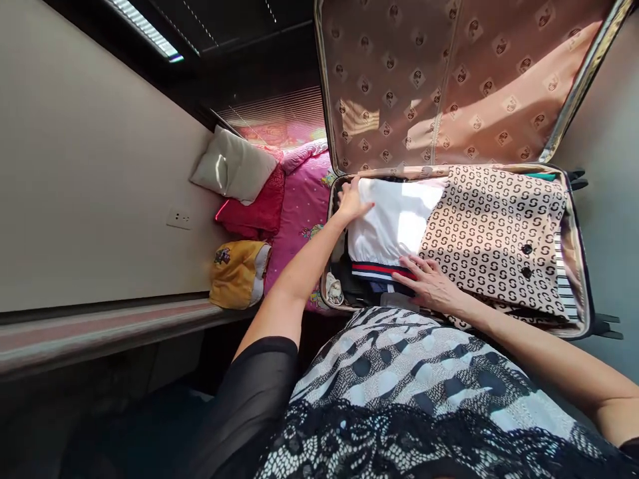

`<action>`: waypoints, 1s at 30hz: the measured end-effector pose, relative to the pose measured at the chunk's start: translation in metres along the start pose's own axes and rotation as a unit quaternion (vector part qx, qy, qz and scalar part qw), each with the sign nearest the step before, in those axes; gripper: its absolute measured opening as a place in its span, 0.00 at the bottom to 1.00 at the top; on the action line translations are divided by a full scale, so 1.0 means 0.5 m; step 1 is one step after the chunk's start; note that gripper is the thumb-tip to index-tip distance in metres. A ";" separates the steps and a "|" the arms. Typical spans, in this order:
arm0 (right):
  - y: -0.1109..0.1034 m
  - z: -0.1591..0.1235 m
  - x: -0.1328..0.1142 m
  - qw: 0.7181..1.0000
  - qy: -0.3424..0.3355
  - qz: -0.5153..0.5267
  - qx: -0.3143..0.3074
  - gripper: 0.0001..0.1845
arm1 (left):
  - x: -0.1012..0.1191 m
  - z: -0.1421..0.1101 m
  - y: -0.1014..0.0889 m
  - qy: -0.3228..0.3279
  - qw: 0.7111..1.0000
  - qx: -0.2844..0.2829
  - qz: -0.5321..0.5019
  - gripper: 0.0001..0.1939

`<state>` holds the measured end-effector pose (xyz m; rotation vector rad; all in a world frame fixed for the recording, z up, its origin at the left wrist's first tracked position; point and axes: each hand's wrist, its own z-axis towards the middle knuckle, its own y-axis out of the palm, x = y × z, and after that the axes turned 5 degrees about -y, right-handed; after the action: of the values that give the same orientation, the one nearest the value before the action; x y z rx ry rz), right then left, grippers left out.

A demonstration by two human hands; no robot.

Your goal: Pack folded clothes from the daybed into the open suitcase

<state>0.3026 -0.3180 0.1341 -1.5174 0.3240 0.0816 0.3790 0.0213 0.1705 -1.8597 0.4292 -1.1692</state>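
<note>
Left hand [353, 201] and right hand [425, 281] lie spread, just touching white cloth [382, 219], mid-frame – brown cloth [492, 229] laid flat, suitcase lid [464, 80] not down yet

Pale wall [104, 166], white socket [180, 219], sunlit pink bed [299, 209]

The left arm [302, 269] is extended towards one o'clock, and the left hand [352, 201] is held with its back uppermost, the thumb turned out towards three o'clock and the other fingers bent and spread apart. The right forearm [529, 346] is brought in from four o'clock and aimed at ten. The right hand [424, 285], placed between four and five o'clock from the left, is laid palm down, its visible fingers fanned and pointed towards ten.
</note>
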 end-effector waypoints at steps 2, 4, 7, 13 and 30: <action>-0.021 0.005 0.013 1.000 0.023 -0.002 0.014 0.40 | -0.018 -0.028 0.000 -0.021 0.993 -0.021 0.110 0.56; -0.042 0.024 0.036 0.996 0.077 -0.018 0.047 0.40 | -0.039 -0.070 0.015 0.036 0.983 -0.028 0.176 0.58; -0.057 0.084 0.096 0.978 0.189 -0.041 0.079 0.40 | -0.073 -0.120 0.054 0.099 0.964 -0.076 0.234 0.54; 0.024 0.180 0.234 0.974 0.225 -0.020 -0.014 0.38 | -0.117 -0.131 0.138 0.018 0.945 -0.153 0.290 0.54; -0.035 0.030 0.392 0.914 0.363 0.059 0.172 0.47 | -0.065 -0.250 0.138 0.084 0.975 -0.185 0.090 0.55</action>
<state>0.4963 -0.3329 0.1004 -1.1246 0.9717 -0.4389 0.2668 -0.0568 0.1183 -1.9873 0.9458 -1.1849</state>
